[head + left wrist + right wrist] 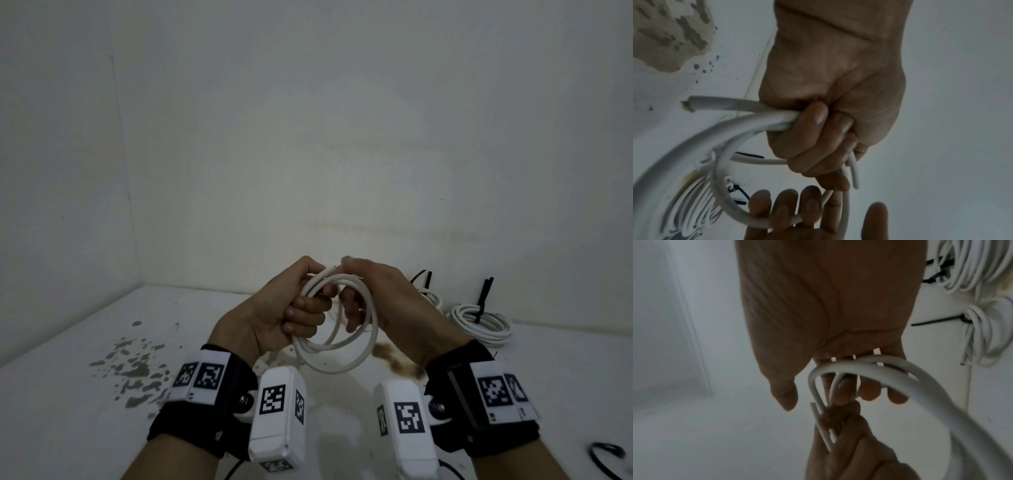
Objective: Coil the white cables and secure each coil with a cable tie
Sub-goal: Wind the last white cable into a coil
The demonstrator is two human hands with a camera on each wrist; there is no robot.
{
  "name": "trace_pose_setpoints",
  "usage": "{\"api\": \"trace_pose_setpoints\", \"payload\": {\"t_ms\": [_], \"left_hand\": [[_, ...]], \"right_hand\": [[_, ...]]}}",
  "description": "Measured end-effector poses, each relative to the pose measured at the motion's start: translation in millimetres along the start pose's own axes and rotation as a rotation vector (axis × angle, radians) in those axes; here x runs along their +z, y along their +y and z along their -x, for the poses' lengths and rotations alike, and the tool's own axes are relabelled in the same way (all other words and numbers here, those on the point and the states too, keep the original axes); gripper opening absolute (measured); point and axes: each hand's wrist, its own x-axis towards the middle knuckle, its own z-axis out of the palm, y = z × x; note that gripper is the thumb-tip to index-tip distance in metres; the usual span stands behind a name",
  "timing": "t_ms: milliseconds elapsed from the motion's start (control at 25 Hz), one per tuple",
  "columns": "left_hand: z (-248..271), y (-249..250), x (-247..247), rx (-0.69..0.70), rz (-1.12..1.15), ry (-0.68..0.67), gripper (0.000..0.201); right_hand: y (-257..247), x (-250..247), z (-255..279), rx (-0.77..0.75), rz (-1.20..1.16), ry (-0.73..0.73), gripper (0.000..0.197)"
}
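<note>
My left hand (305, 308) grips a white cable coil (342, 356) in its fist, held above the table; the loops hang down toward me. In the left wrist view its curled fingers (824, 129) clamp the strands, and a cut cable end (688, 104) sticks out to the left. My right hand (359, 294) sits at the coil's top right with its fingers nearly straight. In the right wrist view the loops of the coil (900, 371) cross in front of those fingers (869, 391), which touch them without closing round.
Two tied white coils (483, 322) (430, 294) with black cable ties standing up lie at the back right by the wall. A loose black tie (606, 455) lies at the near right. The white table (85, 428) has grey and brown stains.
</note>
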Motion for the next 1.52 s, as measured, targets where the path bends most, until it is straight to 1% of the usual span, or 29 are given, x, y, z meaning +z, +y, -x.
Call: {"api": "trace_pose_setpoints", "payload": {"t_ms": [120, 160, 240, 320, 440, 480, 640, 720, 840, 920, 1040, 1080, 1120, 1160, 1240, 1280, 1320, 1360, 1440, 1520], "left_hand": [[-0.5, -0.5, -0.4, 0.004, -0.028, 0.056, 0.045], [-0.2, -0.8, -0.6, 0.002, -0.033, 0.065, 0.046], [0.7, -0.9, 0.8, -0.002, -0.048, 0.067, 0.047], [1.5, 0.2, 3.3, 0.005, -0.063, 0.073, 0.049], [0.9, 2.0, 7.0, 0.023, -0.087, 0.089, 0.052], [0.6, 2.1, 7.9, 0.022, -0.094, 0.092, 0.053], [0.2, 1.4, 7.6, 0.01, -0.083, 0.09, 0.058], [-0.5, 0.9, 8.9, 0.009, -0.09, 0.087, 0.058], [-1.3, 0.3, 11.5, 0.012, -0.098, 0.068, 0.052], [-0.4, 0.7, 12.3, 0.008, -0.104, 0.045, 0.045], [1.3, 0.3, 13.9, -0.021, -0.043, -0.013, 0.039], [1.0, -0.4, 13.9, -0.033, 0.006, -0.052, 0.039], [0.2, -1.1, 13.1, -0.043, 0.059, -0.099, 0.039], [-0.6, -2.2, 12.0, -0.051, 0.111, -0.157, 0.039], [-3.1, -2.3, 9.0, -0.057, 0.198, -0.269, 0.039], [-3.2, -1.4, 8.8, -0.055, 0.218, -0.288, 0.039], [-3.1, -0.4, 10.1, -0.05, 0.212, -0.267, 0.039], [-3.1, 0.5, 11.8, -0.037, 0.176, -0.207, 0.039], [-4.1, 1.6, 16.5, 0.0, 0.064, -0.023, 0.036], [-6.9, 1.0, 18.6, 0.026, -0.03, 0.136, 0.032]], "right_hand": [[3.6, 3.4, 0.6, -0.178, 0.234, 0.079, 0.019], [4.4, 4.5, 0.5, -0.222, 0.279, 0.087, 0.016], [4.9, 7.3, 0.6, -0.261, 0.307, 0.093, 0.015], [6.7, 9.8, -0.6, -0.243, 0.228, 0.136, 0.015], [12.4, 15.6, -4.0, -0.122, 0.032, 0.235, 0.02], [13.8, 16.6, -5.1, -0.105, -0.001, 0.269, 0.021], [15.9, 20.9, -5.7, -0.141, -0.016, 0.339, 0.025], [19.2, 22.7, -6.9, -0.143, -0.092, 0.378, 0.023], [22.9, 24.7, -9.0, -0.17, -0.173, 0.464, 0.023], [27.7, 27.9, -9.9, -0.24, -0.109, 0.521, 0.025], [38.1, 27.0, -12.1, -0.391, 0.263, 0.598, 0.026], [38.8, 25.0, -12.5, -0.42, 0.337, 0.598, 0.027], [37.4, 23.3, -12.4, -0.431, 0.349, 0.572, 0.027], [33.5, 22.8, -10.3, -0.418, 0.293, 0.515, 0.027], [23.9, 22.2, -5.7, -0.335, 0.074, 0.353, 0.026], [19.9, 22.2, -3.9, -0.3, 0.003, 0.318, 0.026], [17.4, 21.9, -2.7, -0.28, -0.03, 0.332, 0.025], [16.8, 21.9, -3.6, -0.264, -0.058, 0.374, 0.023], [18.2, 20.7, -7.1, -0.234, -0.111, 0.466, 0.02], [21.7, 20.6, -9.4, -0.201, -0.153, 0.512, 0.018]]}}
